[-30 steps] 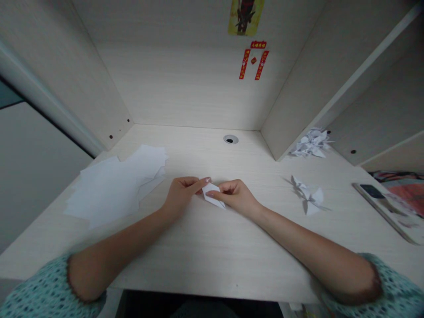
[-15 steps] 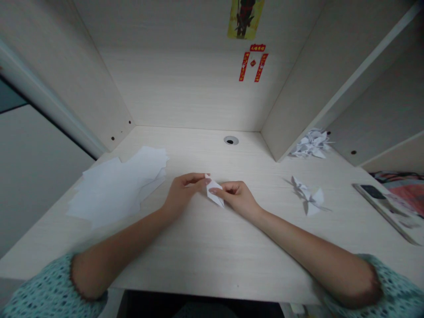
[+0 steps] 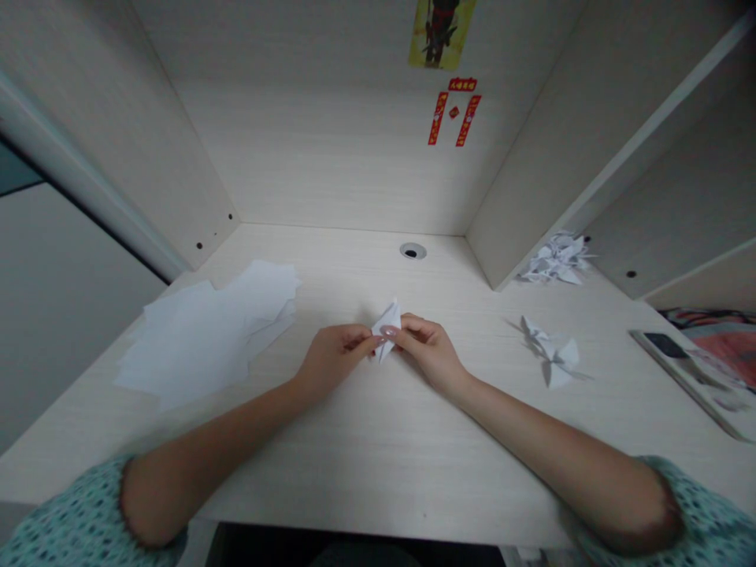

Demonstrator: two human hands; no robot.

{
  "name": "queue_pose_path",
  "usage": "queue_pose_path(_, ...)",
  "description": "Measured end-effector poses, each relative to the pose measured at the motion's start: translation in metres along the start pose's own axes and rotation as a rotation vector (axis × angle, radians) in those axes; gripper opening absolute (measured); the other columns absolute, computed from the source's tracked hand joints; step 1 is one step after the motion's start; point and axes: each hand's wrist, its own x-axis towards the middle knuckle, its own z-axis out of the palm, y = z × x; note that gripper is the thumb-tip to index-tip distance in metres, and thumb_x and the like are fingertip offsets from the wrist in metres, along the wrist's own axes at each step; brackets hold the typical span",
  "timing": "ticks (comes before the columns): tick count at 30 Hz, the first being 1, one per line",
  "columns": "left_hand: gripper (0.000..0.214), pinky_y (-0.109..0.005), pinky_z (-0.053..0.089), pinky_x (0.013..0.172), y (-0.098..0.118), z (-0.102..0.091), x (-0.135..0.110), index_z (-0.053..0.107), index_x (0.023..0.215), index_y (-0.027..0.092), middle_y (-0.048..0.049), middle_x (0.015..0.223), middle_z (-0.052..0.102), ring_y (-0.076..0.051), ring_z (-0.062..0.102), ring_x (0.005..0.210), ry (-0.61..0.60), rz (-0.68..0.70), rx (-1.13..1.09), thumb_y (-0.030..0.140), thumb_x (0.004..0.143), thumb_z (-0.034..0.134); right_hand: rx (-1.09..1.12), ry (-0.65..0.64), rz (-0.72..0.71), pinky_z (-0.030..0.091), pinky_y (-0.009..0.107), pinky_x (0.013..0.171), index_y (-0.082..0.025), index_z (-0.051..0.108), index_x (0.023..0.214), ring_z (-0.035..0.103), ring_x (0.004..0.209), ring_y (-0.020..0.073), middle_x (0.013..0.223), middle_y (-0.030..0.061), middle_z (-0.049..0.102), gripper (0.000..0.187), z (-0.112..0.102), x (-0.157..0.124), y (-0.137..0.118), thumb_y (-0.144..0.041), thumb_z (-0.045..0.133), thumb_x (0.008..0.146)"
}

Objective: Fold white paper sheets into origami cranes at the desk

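A small piece of folded white paper (image 3: 387,319) stands pinched between my two hands above the middle of the desk, its pointed tip upward. My left hand (image 3: 339,353) closes on its left lower side with thumb and fingers. From the right, my right hand (image 3: 430,350) grips it, the thumb lying across the front face and the fingers behind. Both thumb tips meet near its lower half, hiding part of the folds. To the right lie folded paper cranes (image 3: 558,361), apart from my hands.
Loose white paper sheets (image 3: 201,339) spread over the desk's left side. A heap of folded paper (image 3: 558,258) sits by the divider (image 3: 549,165) at back right. A phone (image 3: 691,378) lies at the right edge. A round cable hole (image 3: 413,251) is at the back.
The folded paper has been turned, from slanting down to the right to standing point-up. My left hand has shifted slightly down and right, and both hands still hold the paper.
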Motion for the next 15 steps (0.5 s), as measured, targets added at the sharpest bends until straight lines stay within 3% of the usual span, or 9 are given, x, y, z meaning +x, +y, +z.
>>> queue_pose_path(5,0.040,-0.024,0.026,0.054,0.011,-0.002,-0.003,0.063,0.063,0.019,0.0029,0.055,0.054,-0.010,0.044,0.052,-0.021,0.027,0.192,0.049,0.084,0.046,0.016,-0.039,0.071,0.044,0.029,0.062,-0.018,0.069,0.072,0.056,0.064,0.0154,0.068,0.0023,0.065,0.028,0.001,-0.002,-0.003,-0.046,0.070,0.069)
queue_pose_path(9,0.036,-0.024,0.026,0.054,0.014,0.000,-0.006,0.063,0.062,0.020,0.0028,0.056,0.056,-0.011,0.046,0.054,-0.028,0.048,0.121,0.048,0.081,0.051,0.089,-0.039,0.100,0.044,0.029,0.061,-0.018,0.068,0.072,0.057,0.062,0.0147,0.068,0.0022,0.066,0.026,0.002,-0.004,-0.003,-0.043,0.071,0.069)
queue_pose_path(15,0.038,-0.025,0.020,0.050,0.008,-0.003,-0.003,0.059,0.056,0.019,0.0044,0.047,0.044,-0.010,0.038,0.048,-0.069,0.019,0.085,0.048,0.079,0.053,0.065,0.047,0.090,0.042,0.028,0.062,-0.017,0.072,0.069,0.055,0.060,0.0131,0.066,0.0027,0.067,0.021,-0.002,-0.001,-0.003,-0.038,0.074,0.067)
